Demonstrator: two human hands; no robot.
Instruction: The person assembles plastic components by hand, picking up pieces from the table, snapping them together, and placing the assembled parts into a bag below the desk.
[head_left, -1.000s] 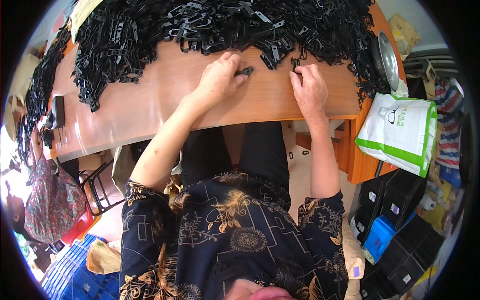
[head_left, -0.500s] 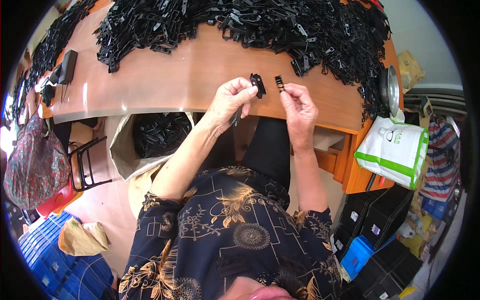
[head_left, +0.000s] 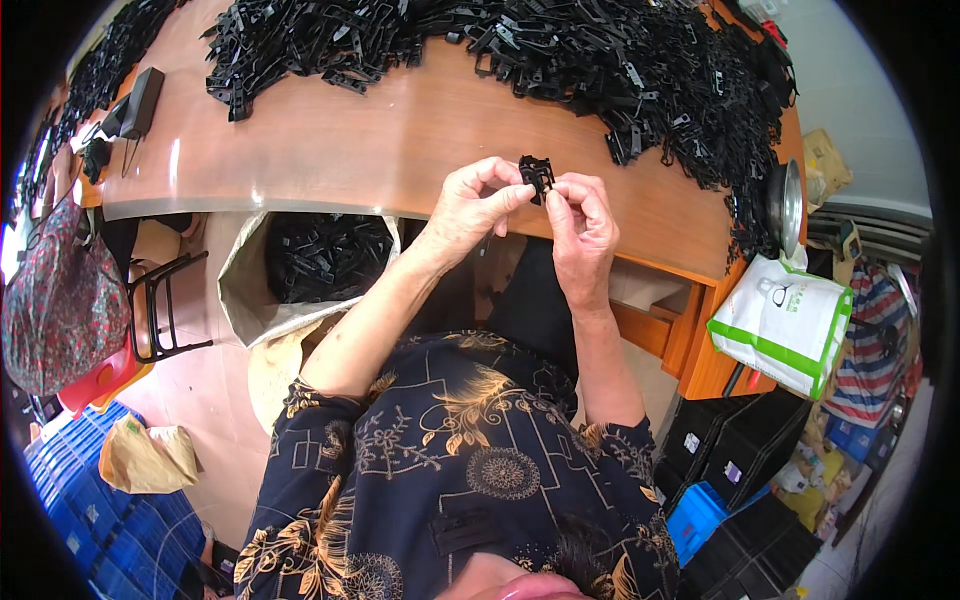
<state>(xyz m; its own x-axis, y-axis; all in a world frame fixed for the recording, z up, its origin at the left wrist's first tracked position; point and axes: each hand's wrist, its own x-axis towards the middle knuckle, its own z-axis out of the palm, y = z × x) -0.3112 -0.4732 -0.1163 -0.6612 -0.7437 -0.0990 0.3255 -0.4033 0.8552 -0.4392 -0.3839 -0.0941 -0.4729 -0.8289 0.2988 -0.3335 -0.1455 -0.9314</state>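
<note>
Over the table's near edge, my left hand (head_left: 487,205) pinches a small black plastic part (head_left: 536,174) between thumb and fingers. Close against it on the other side is my right hand (head_left: 582,222), its thumb and fingertips closed on a second small black piece. The two pieces meet between my fingertips, so I cannot tell where one ends and the other begins. Beyond my hands, a large heap of similar black plastic parts (head_left: 560,60) covers the far side of the wooden table (head_left: 400,140).
Below the table's edge, an open pale sack (head_left: 240,290) holds more black parts. A metal bowl (head_left: 790,205) sits at the table's right edge, above a white and green bag (head_left: 775,315). Black crates (head_left: 745,455) stand at lower right, blue crates (head_left: 95,500) at lower left.
My right hand has moved left to my left hand, bringing its small piece against the black part there. The two pieces were apart before. The view has shifted slightly.
</note>
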